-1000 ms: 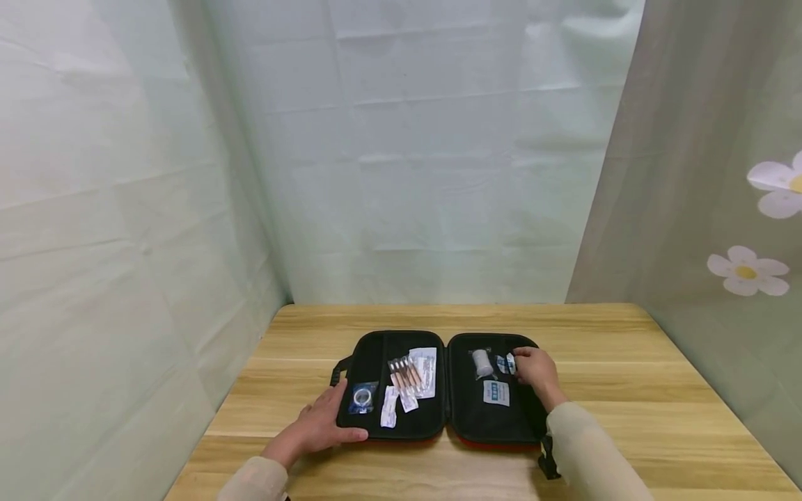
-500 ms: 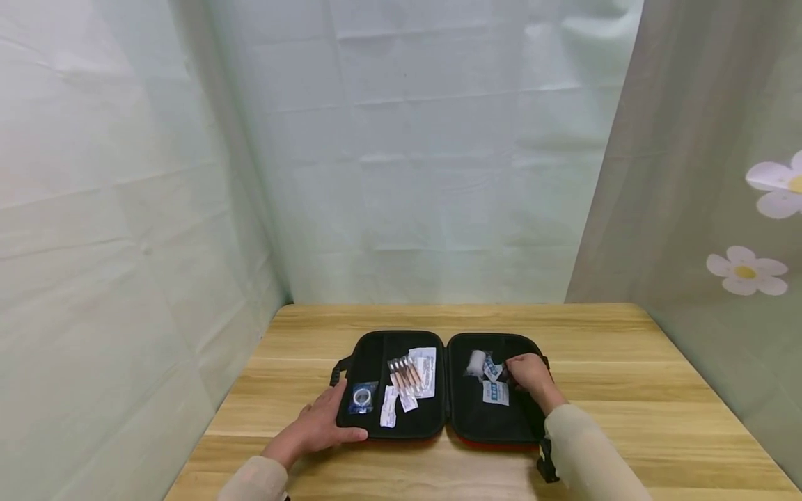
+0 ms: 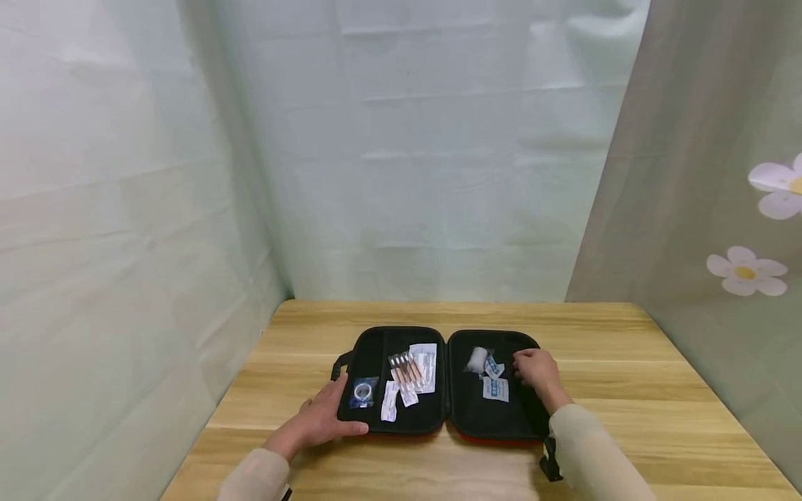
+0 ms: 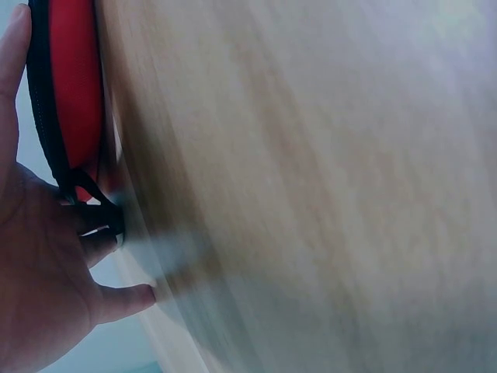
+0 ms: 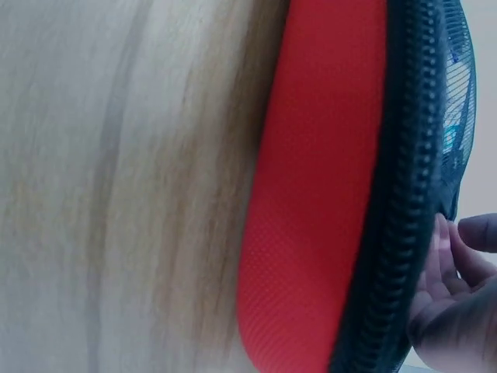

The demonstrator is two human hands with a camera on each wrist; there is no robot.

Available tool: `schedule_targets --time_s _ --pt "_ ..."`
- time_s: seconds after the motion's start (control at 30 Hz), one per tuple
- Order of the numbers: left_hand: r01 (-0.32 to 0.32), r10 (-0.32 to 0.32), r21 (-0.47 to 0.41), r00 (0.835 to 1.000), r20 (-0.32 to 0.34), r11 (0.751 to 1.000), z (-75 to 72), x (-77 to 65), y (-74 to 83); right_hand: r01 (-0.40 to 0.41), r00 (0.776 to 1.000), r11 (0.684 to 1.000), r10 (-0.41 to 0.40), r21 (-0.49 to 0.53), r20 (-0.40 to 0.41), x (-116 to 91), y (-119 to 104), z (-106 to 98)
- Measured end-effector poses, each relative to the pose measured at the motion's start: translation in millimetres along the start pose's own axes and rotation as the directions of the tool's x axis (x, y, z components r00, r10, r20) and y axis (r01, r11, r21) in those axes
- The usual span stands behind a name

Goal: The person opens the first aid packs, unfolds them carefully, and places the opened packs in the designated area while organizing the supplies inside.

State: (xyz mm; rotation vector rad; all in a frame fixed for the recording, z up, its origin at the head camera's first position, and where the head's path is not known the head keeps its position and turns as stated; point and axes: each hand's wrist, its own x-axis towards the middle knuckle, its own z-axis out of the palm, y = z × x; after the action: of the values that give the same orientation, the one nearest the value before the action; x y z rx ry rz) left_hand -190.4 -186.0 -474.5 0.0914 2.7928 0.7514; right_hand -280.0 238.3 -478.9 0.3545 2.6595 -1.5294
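A black-lined first-aid case [image 3: 426, 421] with a red shell lies spread open on the table. My left hand [image 3: 319, 417] rests at its left end, fingers extended along the edge and thumb at the near corner. In the right half, my right hand [image 3: 537, 370] pinches the edge of the black mesh pocket [image 5: 457, 155], which rises to the fingertips in the right wrist view. Beside that hand lie a wrapped bandage roll [image 3: 477, 360], a small blue-and-white packet [image 3: 493, 367] and another such packet [image 3: 496, 390].
The left half of the case holds a wrapped tape roll [image 3: 363, 392], a pack of cotton swabs [image 3: 407, 370], a white packet [image 3: 427, 362] and a narrow white packet [image 3: 389, 401]. A carry handle [image 3: 340, 363] sticks out leftward. Pale curtains [image 3: 438, 174] surround the wooden table [image 3: 626, 390].
The bandage roll and the upper blue-and-white packet have shifted left, close together. My right hand moved left off the packet's old spot, then back right to the mesh edge. My left hand stays put.
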Motion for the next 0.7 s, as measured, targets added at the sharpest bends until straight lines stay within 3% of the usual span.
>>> schedule_targets --time_s 0.17,0.37,0.5,0.7 --pt "-0.001 0.001 0.014 1.000 0.000 1.000 -0.3 0.0 0.4 0.029 0.998 1.000 -0.029 -0.005 -0.055 -4.2 -6.0 -2.3" --pt "-0.016 0.016 -0.001 1.000 -0.005 1.000 -1.5 -2.6 1.4 0.062 0.996 0.991 -0.054 0.121 -0.065 -16.8 -25.7 8.7" --pt "-0.016 0.016 0.001 1.000 -0.008 1.000 -1.8 -3.2 2.0 0.090 0.996 0.975 -0.083 0.202 -0.041 -28.5 -43.5 27.1" --pt "-0.005 0.005 0.005 1.000 -0.003 1.000 -1.1 -1.1 1.4 0.102 0.990 0.927 -0.129 0.360 0.050 -54.1 -63.7 72.2"
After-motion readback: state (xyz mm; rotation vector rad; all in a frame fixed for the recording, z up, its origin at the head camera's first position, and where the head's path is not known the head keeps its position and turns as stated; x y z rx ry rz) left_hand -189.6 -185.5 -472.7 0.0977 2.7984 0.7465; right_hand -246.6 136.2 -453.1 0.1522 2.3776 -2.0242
